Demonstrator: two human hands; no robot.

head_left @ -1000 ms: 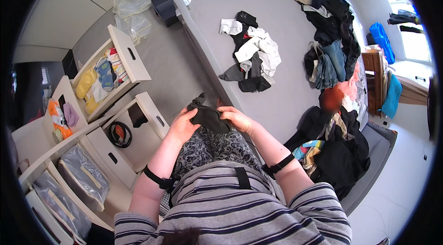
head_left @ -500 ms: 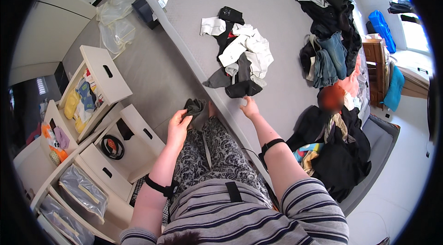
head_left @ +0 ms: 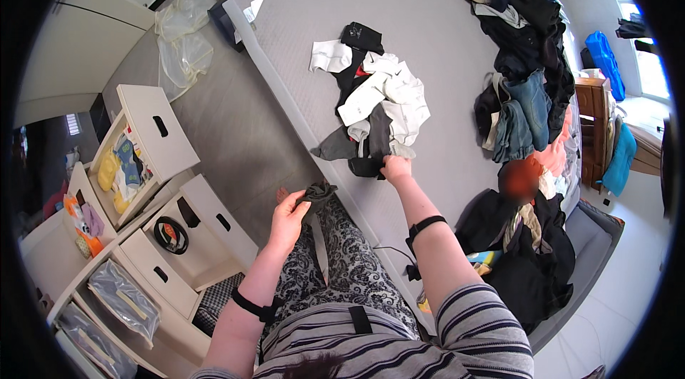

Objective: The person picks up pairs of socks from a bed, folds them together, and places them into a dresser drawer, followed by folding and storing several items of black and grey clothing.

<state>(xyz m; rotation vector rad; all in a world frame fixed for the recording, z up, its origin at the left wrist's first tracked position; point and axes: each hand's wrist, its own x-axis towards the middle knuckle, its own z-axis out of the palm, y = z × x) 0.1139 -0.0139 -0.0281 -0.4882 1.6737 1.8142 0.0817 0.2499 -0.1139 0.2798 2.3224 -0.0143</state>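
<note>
My left hand holds a bunched dark grey sock between thumb and fingers, above my patterned trousers beside the bed's edge. On the bed, my right hand closes on a black sock at the near end of a sock pile; its fingertips are partly hidden. In that pile lie white socks, a folded white sock, dark grey socks and a folded black piece.
At left stand open drawers, one with colourful small clothes, one with a coiled black belt. Clear plastic bags lie on the floor. Dark clothes, jeans and a black heap cover the bed's right side.
My right hand has come onto the black sock at the pile's near end, which now sits partly under it. The left hand has shifted slightly right and nearer, still holding the grey sock.
</note>
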